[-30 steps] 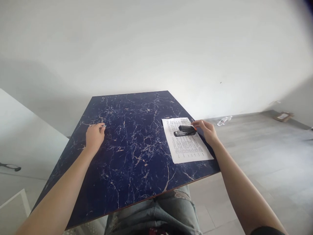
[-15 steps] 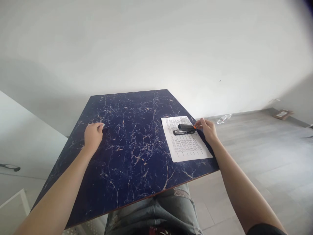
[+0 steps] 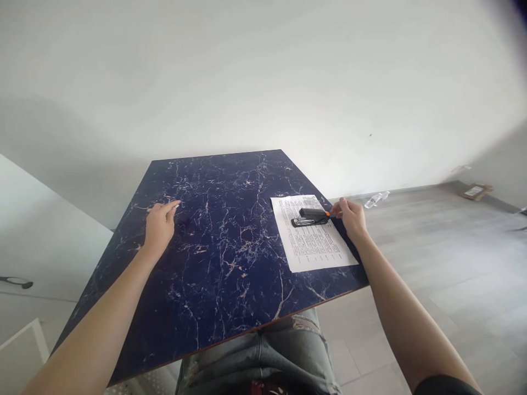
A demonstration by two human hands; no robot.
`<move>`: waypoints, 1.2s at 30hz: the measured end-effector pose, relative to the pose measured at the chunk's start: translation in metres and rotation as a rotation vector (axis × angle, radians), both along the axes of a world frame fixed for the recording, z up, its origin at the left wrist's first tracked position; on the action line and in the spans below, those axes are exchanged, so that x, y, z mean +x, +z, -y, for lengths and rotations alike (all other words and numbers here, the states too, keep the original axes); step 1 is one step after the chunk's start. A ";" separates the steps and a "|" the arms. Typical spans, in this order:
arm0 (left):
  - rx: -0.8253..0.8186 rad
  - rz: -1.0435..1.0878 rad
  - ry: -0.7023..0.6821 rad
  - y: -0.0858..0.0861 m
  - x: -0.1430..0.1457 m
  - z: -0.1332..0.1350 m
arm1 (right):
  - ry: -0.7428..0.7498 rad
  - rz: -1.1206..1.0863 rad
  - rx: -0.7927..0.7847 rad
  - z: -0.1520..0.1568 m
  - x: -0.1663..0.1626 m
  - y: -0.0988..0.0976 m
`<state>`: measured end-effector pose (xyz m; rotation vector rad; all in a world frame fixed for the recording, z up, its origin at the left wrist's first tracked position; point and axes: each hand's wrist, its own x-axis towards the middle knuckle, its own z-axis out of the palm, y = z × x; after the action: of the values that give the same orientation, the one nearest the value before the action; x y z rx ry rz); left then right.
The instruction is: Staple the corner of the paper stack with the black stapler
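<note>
On the right of the dark blue marbled table [image 3: 214, 263] lies a printed sheet of paper [image 3: 307, 248]. A black stapler [image 3: 312, 216] rests on it, with an orange part at its back end. My right hand [image 3: 351, 218] is closed at that end, its fingertips pinched against the orange part. Over the left side of the table is my left hand [image 3: 160, 226], thumb and forefinger pinching a small whitish piece [image 3: 177, 206]. It is too small for me to make out its kind.
A plain white wall [image 3: 230, 77] stands behind the table. On the grey floor [image 3: 436, 247] to the right lie a clear plastic bottle [image 3: 375, 199] and a brown cardboard package [image 3: 475, 191]. The table's front edge is close to my legs [image 3: 259, 356].
My left hand has shifted slightly right and its forefinger has stretched out along the small piece. My right hand, the stapler and the paper stay almost where they were.
</note>
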<state>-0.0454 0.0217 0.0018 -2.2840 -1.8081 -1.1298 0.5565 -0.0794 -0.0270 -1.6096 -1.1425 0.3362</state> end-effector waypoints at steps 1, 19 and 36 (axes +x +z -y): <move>0.001 0.000 0.000 0.001 0.002 0.001 | -0.004 -0.001 0.000 0.000 0.000 0.000; 0.056 0.036 -0.086 -0.011 -0.006 -0.010 | -0.067 0.005 -0.030 -0.002 0.003 -0.004; 0.028 0.022 -0.057 -0.013 -0.006 -0.011 | -0.060 -0.001 -0.034 -0.001 -0.001 0.001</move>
<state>-0.0519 0.0332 -0.0115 -2.3308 -1.7342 -1.1856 0.5556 -0.0787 -0.0258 -1.6699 -1.0902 0.3187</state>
